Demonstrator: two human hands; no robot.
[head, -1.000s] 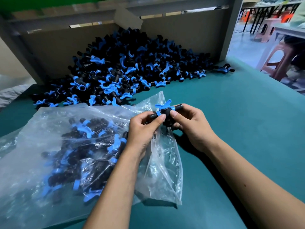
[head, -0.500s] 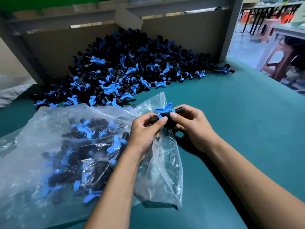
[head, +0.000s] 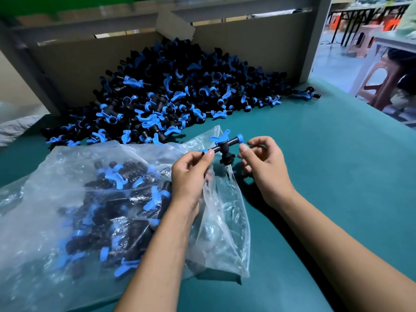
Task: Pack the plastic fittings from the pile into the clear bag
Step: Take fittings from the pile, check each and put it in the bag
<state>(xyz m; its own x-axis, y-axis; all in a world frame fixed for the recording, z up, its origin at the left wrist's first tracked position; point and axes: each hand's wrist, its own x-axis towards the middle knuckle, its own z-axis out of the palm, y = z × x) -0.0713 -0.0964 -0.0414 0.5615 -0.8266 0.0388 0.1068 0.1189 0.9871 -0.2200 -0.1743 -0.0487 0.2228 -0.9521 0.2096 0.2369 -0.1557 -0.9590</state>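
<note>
Head view — left hand (head: pixel 191 174) pinches fitting (head: pixel 225 149) above bag (head: pixel 222 233)

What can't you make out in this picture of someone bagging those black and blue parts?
- Head view: how many fittings the clear bag holds; crinkled plastic blurs them and the left edge crops it.
- Whether the right hand touches the fitting that the left hand pinches.
- The pile: its back is hidden by its own front.
</note>
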